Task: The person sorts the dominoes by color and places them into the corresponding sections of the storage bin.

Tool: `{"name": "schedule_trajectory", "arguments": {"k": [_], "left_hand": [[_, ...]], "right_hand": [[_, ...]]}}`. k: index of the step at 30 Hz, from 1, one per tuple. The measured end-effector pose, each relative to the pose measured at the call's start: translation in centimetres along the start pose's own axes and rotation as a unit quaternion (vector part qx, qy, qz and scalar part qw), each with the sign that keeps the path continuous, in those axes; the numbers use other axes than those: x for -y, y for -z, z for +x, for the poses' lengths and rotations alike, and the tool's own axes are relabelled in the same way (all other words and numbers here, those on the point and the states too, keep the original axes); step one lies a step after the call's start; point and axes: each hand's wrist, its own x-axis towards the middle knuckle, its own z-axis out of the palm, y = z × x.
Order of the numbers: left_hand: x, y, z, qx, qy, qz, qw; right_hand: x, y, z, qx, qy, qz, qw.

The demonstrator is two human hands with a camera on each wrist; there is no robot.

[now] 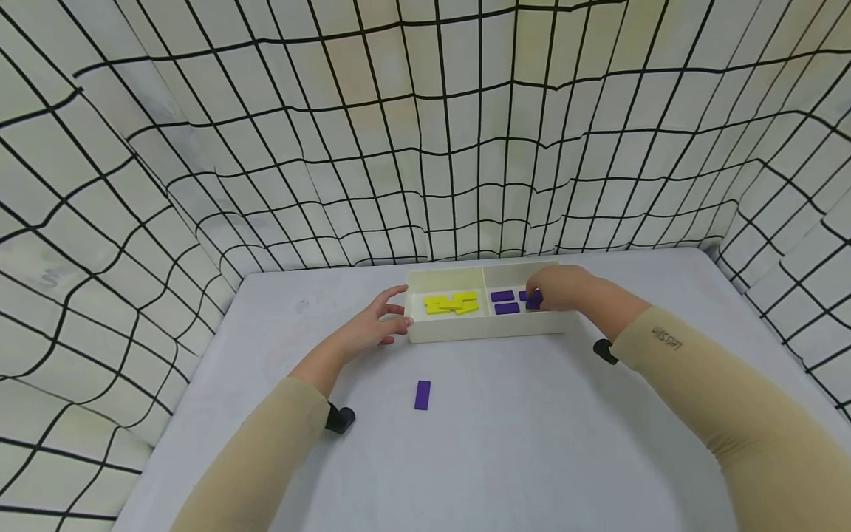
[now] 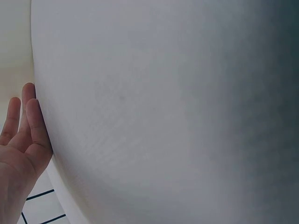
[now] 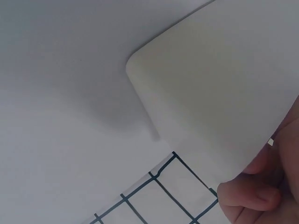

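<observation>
A white two-compartment box [image 1: 488, 327] stands at the far side of the table. My right hand [image 1: 561, 287] reaches over its right end and pinches a purple tile [image 1: 534, 301] inside the right compartment. Other purple tiles [image 1: 507, 308] lie flat beside it there. In the right wrist view, curled fingers [image 3: 250, 193] show at the rim of the box [image 3: 201, 88]; the tile is hidden. My left hand [image 1: 372, 325] has its fingers spread loosely, with the fingertips at the box's left end. Several yellow tiles [image 1: 450, 303] lie overlapping in the left compartment.
One purple tile [image 1: 422, 395] lies alone on the white tabletop [image 1: 505, 451], nearer than the box. Black netting [image 1: 465, 155] over pale walls encloses the table at the back and sides.
</observation>
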Motion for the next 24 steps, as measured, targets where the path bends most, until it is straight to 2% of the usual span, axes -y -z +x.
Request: {"name": "schedule_trajectory", "arguments": {"k": [9, 16, 24], "left_hand": [[0.4, 0.1, 0.3, -0.001, -0.002, 0.002, 1.0000], [0.3, 0.1, 0.4, 0.004, 0.010, -0.004, 0.9999], [0.2, 0.0, 0.4, 0.006, 0.013, -0.009, 0.9999]], "right_hand": [[0.6, 0.3, 0.2, 0.005, -0.004, -0.016, 0.9999], [0.9, 0.0, 0.7, 0.003, 0.006, -0.040, 0.9992], [1.0, -0.1, 1.1, -0.005, 0.007, -0.017, 0.9998]]}}
